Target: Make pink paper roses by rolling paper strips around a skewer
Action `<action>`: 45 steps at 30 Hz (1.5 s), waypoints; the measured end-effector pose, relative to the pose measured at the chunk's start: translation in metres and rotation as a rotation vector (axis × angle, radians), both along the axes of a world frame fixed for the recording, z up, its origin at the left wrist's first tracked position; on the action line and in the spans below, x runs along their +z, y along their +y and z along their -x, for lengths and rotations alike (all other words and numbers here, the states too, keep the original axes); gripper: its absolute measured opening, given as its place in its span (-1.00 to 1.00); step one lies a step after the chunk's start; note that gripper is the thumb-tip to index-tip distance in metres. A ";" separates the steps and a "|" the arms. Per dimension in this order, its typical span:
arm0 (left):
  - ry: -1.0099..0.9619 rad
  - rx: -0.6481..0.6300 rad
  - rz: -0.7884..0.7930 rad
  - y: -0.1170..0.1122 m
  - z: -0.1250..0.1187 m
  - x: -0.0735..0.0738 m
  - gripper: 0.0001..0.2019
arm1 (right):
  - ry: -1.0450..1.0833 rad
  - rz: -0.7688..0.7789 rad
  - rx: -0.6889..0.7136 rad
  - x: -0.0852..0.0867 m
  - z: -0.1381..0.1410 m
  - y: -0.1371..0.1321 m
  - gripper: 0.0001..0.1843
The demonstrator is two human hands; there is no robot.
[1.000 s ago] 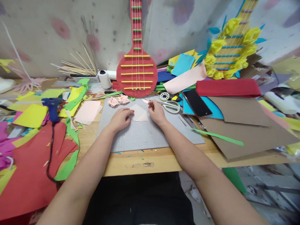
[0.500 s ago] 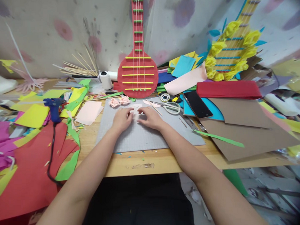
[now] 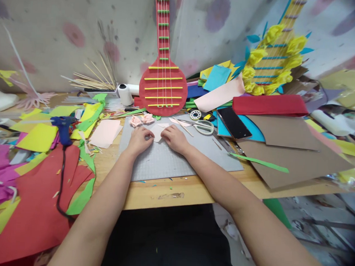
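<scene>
A small pale pink paper piece (image 3: 158, 131) lies on the grey cutting mat (image 3: 176, 160). My left hand (image 3: 140, 140) pinches its left edge with curled fingers. My right hand (image 3: 174, 137) presses on its right edge, fingers bent down onto it. Both hands nearly meet over the paper. Two pink paper roses (image 3: 141, 119) sit just beyond the hands on the mat's far edge.
Scissors (image 3: 201, 127), a tape roll (image 3: 195, 115) and a black phone (image 3: 233, 122) lie right of the mat. A red paper banjo (image 3: 163, 86) leans on the wall. A blue glue gun (image 3: 63, 125) rests left among coloured paper sheets. Brown card (image 3: 293, 152) covers the right.
My right hand came in from the right and down onto the pink paper. The paper looks smaller and folded between the two hands.
</scene>
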State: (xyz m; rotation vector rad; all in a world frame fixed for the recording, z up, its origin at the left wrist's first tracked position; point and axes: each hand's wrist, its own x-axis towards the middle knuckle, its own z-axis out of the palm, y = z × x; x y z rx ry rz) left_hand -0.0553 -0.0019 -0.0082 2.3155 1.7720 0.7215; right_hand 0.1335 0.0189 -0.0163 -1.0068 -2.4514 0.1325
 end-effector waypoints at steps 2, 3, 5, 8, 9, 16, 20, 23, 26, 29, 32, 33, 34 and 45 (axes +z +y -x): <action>-0.003 0.013 0.006 0.001 0.000 0.000 -0.86 | 0.023 0.026 -0.017 0.000 0.001 0.000 -0.87; -0.005 0.021 0.010 0.001 0.000 0.000 -0.86 | 0.042 0.049 -0.042 -0.001 0.002 0.001 -0.86; -0.008 0.031 0.021 0.001 0.000 0.001 -0.86 | 0.088 0.108 -0.109 -0.002 0.004 0.002 -0.83; -0.003 0.040 0.032 0.001 -0.001 0.002 -0.86 | 0.129 0.179 -0.181 -0.004 0.009 0.005 -0.81; -0.001 0.045 0.034 0.002 -0.002 0.002 -0.85 | 0.135 0.192 -0.200 -0.004 0.011 0.005 -0.80; 0.013 0.097 0.065 0.003 -0.003 0.003 -0.83 | 0.148 0.213 -0.319 -0.005 0.018 0.005 -0.87; 0.030 0.166 0.061 0.003 -0.008 0.004 -0.75 | 0.149 0.217 -0.329 -0.005 0.019 0.004 -0.86; 0.055 0.183 0.052 0.003 -0.012 0.005 -0.75 | 0.145 0.220 -0.340 -0.005 0.020 0.004 -0.86; 0.074 0.189 0.050 0.003 -0.015 0.005 -0.80 | 0.130 0.202 -0.350 -0.005 0.021 0.003 -0.86; 0.075 0.194 0.058 0.003 -0.016 0.005 -0.82 | 0.109 0.171 -0.362 -0.006 0.021 0.002 -0.86; 0.083 0.196 0.071 0.002 -0.017 0.005 -0.83 | 0.083 0.143 -0.371 -0.006 0.022 0.001 -0.86; 0.084 0.197 0.074 0.002 -0.017 0.005 -0.84 | 0.076 0.134 -0.373 -0.006 0.023 0.001 -0.86; 0.082 0.195 0.075 0.002 -0.018 0.005 -0.85 | 0.068 0.127 -0.376 -0.006 0.023 0.001 -0.86; 0.056 0.131 0.102 0.003 -0.022 0.003 -0.81 | 0.023 0.067 -0.353 -0.005 0.025 -0.006 -0.76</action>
